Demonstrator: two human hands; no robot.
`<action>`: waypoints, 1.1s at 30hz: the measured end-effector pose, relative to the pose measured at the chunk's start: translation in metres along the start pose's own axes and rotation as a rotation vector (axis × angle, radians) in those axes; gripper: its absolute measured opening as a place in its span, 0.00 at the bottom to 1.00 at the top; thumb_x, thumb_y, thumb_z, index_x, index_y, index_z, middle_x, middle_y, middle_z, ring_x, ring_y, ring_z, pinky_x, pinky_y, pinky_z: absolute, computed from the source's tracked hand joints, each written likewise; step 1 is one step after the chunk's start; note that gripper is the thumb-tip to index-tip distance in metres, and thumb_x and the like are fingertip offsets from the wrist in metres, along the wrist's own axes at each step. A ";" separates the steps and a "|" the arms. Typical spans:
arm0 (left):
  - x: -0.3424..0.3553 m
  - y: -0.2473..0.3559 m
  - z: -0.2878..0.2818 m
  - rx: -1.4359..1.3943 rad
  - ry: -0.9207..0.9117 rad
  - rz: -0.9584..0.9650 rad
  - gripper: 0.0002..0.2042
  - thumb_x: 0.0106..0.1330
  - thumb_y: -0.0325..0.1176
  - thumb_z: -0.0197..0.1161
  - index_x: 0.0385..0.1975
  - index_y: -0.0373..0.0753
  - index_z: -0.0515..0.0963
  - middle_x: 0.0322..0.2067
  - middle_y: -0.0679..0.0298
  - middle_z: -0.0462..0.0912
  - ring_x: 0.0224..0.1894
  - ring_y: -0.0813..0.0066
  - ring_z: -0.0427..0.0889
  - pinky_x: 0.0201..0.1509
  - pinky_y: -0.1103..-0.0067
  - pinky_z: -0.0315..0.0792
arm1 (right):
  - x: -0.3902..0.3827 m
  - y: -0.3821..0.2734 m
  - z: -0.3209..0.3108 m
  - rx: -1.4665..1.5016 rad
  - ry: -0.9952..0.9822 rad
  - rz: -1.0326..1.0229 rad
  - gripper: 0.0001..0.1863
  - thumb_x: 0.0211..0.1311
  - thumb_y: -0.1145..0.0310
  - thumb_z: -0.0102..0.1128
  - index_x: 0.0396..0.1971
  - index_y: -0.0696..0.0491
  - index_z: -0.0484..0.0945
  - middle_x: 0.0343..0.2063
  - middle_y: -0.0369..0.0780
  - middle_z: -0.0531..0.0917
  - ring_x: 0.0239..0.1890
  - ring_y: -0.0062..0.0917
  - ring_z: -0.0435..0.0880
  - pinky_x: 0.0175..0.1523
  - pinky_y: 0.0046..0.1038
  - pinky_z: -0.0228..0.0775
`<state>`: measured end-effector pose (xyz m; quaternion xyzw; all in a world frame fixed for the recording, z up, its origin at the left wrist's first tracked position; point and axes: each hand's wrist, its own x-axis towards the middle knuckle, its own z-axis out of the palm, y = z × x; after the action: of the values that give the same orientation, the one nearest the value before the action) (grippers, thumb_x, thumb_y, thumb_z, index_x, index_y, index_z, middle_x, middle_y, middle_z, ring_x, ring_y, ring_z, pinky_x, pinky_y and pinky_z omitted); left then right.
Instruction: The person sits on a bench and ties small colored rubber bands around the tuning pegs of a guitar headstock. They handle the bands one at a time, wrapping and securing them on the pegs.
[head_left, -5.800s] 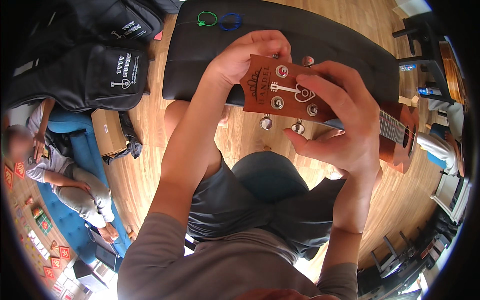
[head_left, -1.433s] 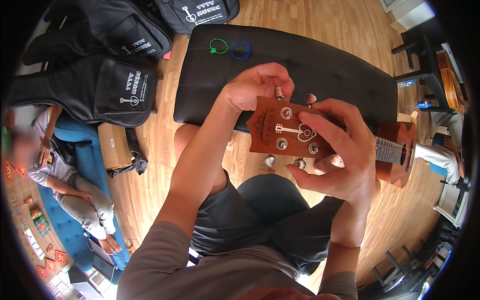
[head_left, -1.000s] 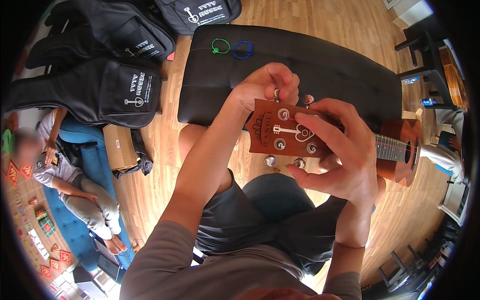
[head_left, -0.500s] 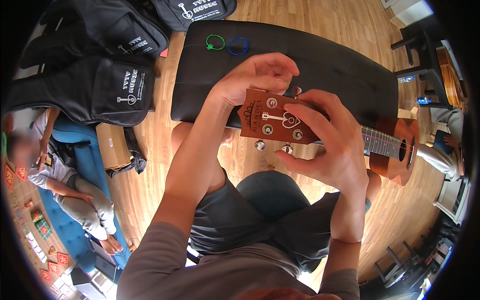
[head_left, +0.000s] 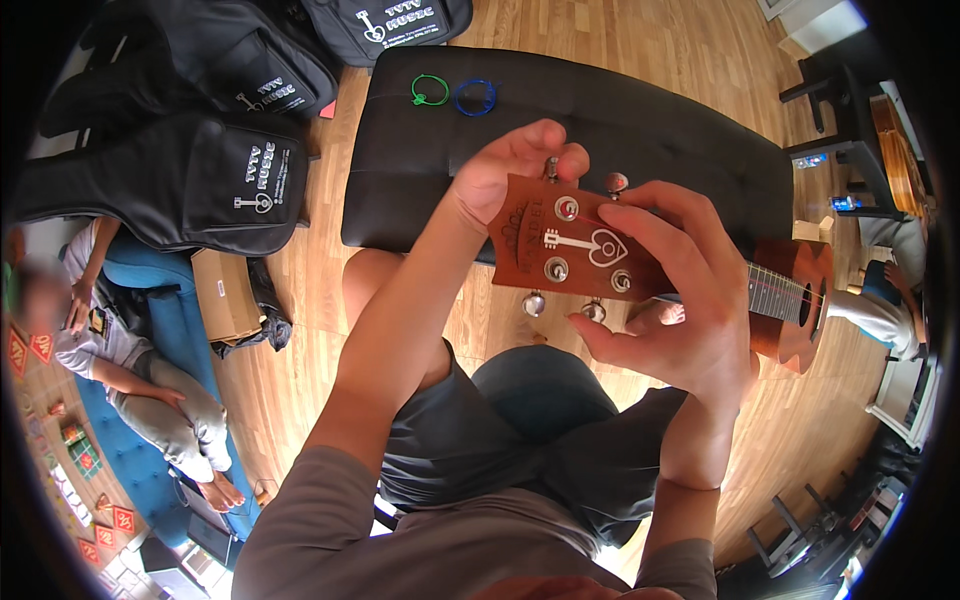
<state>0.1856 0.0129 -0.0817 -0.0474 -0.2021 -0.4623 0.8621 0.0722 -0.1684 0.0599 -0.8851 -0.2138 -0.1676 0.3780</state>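
A brown ukulele (head_left: 785,325) lies across in front of me, its headstock (head_left: 590,245) toward the left and its face up. Around the far-left tuning peg (head_left: 552,168) curl the fingers of my left hand (head_left: 500,175), thumb and forefinger at its knob. My right hand (head_left: 690,290) spans the headstock where the neck begins. Its forefinger presses by a thin reddish string that runs from the far-left post (head_left: 567,208), while the thumb rests by a near-side silver peg (head_left: 594,312). The palm side of the right hand is partly hidden.
A black padded bench (head_left: 420,180) stands beyond the ukulele, with a green string coil (head_left: 431,91) and a blue string coil (head_left: 476,97) on it. Black instrument bags (head_left: 190,180) lie at left. Someone sits on a blue sofa (head_left: 130,430). A cardboard box (head_left: 226,290) stands nearby.
The headstock has shifted slightly right and nearer, and my right hand has moved with it. My left hand has come down and right, its fingers now closed at the far-left peg.
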 end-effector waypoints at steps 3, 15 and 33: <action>0.007 -0.030 0.003 -0.064 -0.042 0.098 0.11 0.65 0.24 0.67 0.46 0.43 0.79 0.38 0.66 0.77 0.40 0.71 0.82 0.55 0.69 0.80 | -0.004 -0.002 -0.001 0.041 -0.007 0.001 0.35 0.28 0.68 0.80 0.47 0.50 0.83 0.44 0.40 0.81 0.38 0.34 0.84 0.40 0.33 0.79; 0.008 -0.028 0.011 0.162 0.051 0.132 0.08 0.64 0.32 0.71 0.37 0.45 0.77 0.31 0.71 0.75 0.34 0.78 0.77 0.54 0.76 0.76 | -0.007 0.002 -0.004 0.006 -0.093 -0.028 0.37 0.26 0.69 0.83 0.48 0.55 0.82 0.47 0.45 0.80 0.42 0.36 0.85 0.42 0.32 0.82; -0.012 -0.012 0.040 0.418 0.720 0.134 0.25 0.75 0.56 0.48 0.48 0.38 0.77 0.49 0.56 0.81 0.55 0.60 0.80 0.61 0.65 0.75 | -0.020 0.034 0.024 -0.137 -0.003 -0.008 0.29 0.36 0.60 0.81 0.43 0.49 0.81 0.40 0.39 0.78 0.43 0.34 0.81 0.49 0.35 0.73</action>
<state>0.1580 0.0257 -0.0513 0.2801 0.0259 -0.3414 0.8968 0.0757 -0.1768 0.0146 -0.9083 -0.2058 -0.1817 0.3157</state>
